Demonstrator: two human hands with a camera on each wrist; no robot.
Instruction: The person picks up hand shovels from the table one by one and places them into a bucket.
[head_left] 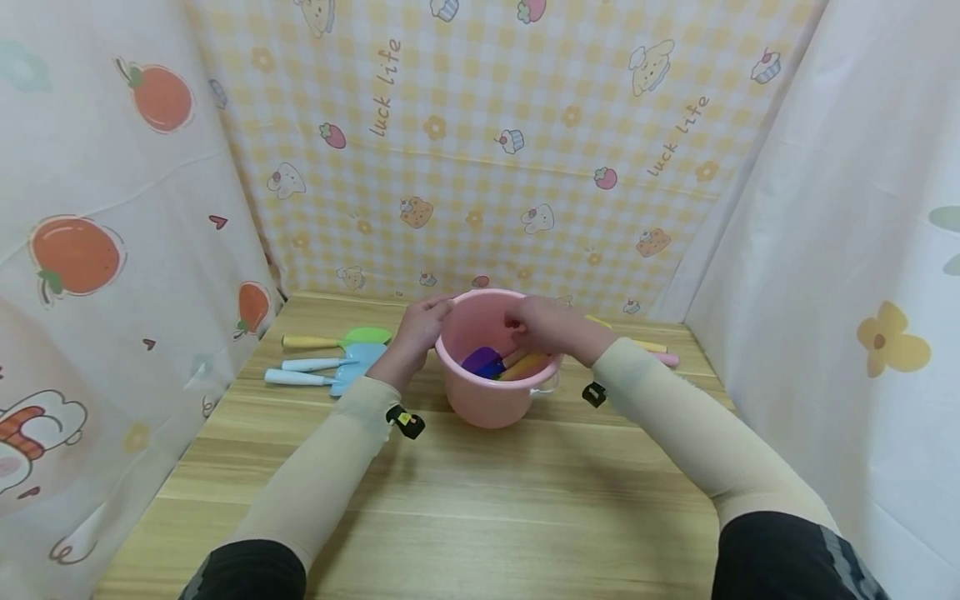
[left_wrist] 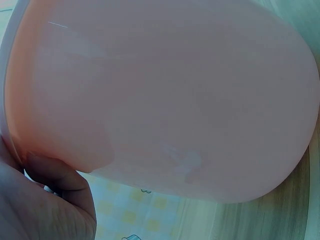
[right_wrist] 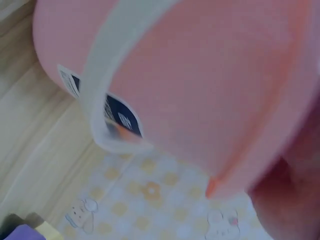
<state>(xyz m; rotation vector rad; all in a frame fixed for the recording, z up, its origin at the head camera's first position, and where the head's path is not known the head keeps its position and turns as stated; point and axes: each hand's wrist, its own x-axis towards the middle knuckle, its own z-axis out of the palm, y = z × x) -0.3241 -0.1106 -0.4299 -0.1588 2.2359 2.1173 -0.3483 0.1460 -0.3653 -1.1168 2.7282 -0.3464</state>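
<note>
A pink bucket (head_left: 489, 402) stands upright on the table. Inside it lie a purple-blue toy shovel (head_left: 482, 360) and a yellow handle (head_left: 522, 367). My left hand (head_left: 415, 337) grips the bucket's left rim; in the left wrist view a bent finger (left_wrist: 60, 177) presses just under that rim. My right hand (head_left: 551, 327) reaches over the right rim with its fingers bent down into the bucket. In the right wrist view the bucket wall hides most of this hand (right_wrist: 287, 200), so whether it holds anything is unclear. The white bucket handle (right_wrist: 97, 85) hangs down outside.
Left of the bucket lie a green shovel (head_left: 366, 337) with a yellow handle and two light-blue tools (head_left: 358, 363). Behind my right forearm a yellow handle (head_left: 649, 346) and a pink handle (head_left: 666, 359) show. Patterned cloth (head_left: 472, 167) encloses the wooden table (head_left: 480, 508).
</note>
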